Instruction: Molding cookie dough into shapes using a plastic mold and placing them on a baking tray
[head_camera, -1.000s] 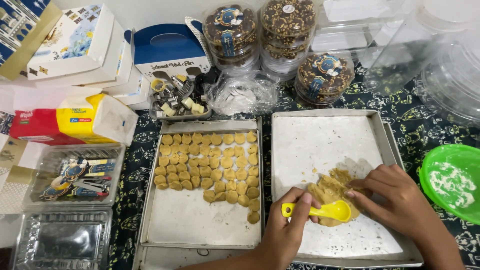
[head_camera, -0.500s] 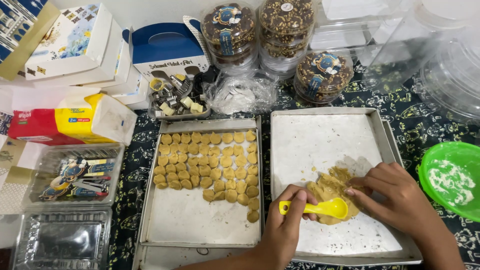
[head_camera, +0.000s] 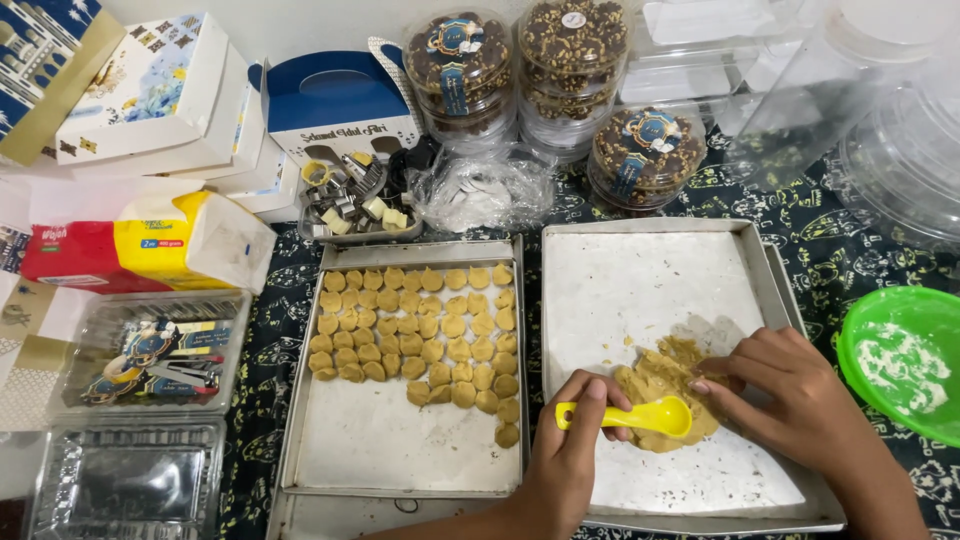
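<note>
At far left, stacked gift boxes (head_camera: 150, 95) and clear plastic containers (head_camera: 150, 350) sit off the work area, probably kept out of the way of the dough. Next right, a metal baking tray (head_camera: 330, 450) holds rows of small formed dough pieces (head_camera: 420, 335) packed at its far end, with the near end bare. Beyond it lies a dish of metal cookie cutters (head_camera: 350, 205). Right of that, a second tray (head_camera: 640, 270), dusted white, carries a lump of tan dough (head_camera: 660, 385) near its near-right part. Left hand (head_camera: 570, 450) has its fingers curled closed around the handle of a yellow spoon (head_camera: 625, 415), bowl resting on the dough, seemingly to portion it. Right hand (head_camera: 790, 395) has fingers bent and pressed onto the dough's right edge, nothing enclosed, likely steadying the lump. Far behind stand round tubs of chocolate cookies (head_camera: 570, 50). At right edge sits a green bowl (head_camera: 900, 330) with white flour, within reach.
</note>
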